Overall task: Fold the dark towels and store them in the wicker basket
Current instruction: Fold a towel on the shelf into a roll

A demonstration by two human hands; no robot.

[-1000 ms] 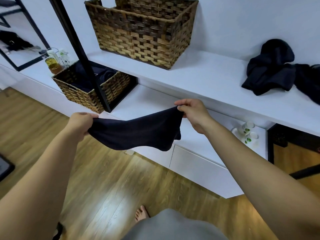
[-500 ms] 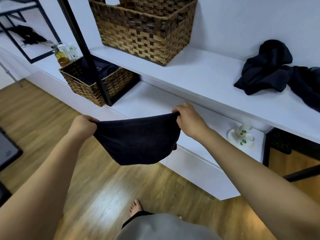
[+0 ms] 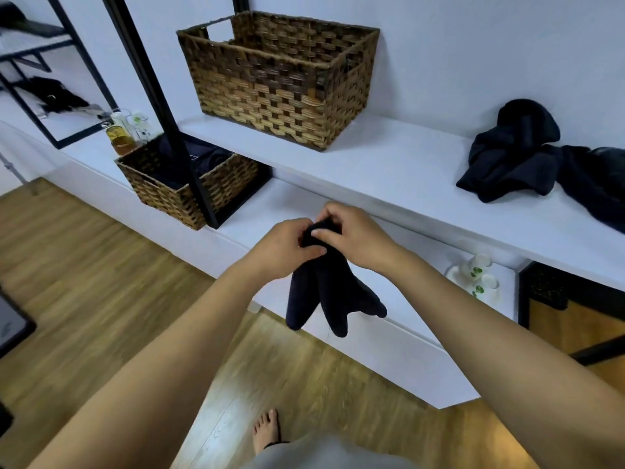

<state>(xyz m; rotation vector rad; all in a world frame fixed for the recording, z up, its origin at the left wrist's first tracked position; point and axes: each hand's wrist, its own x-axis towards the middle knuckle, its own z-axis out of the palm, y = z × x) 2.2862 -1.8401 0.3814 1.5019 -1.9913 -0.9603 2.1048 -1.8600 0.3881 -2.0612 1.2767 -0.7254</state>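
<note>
White shelf [image 3: 389,170] holds wicker basket [image 3: 280,79] above wooden floor [image 3: 101,265].

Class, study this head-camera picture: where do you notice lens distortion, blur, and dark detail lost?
Head view: wide-angle lens bows the white shelf edge and black post; the floor at left is smeared by motion blur; the dark towel held by left hand and right hand shows almost no fold detail.

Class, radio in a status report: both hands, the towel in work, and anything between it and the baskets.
Left hand and right hand pinch the dark towel, top edges together, hanging folded. Unfolded towels on shelf. Small wicker basket holds dark cloth. Path clear.
</note>
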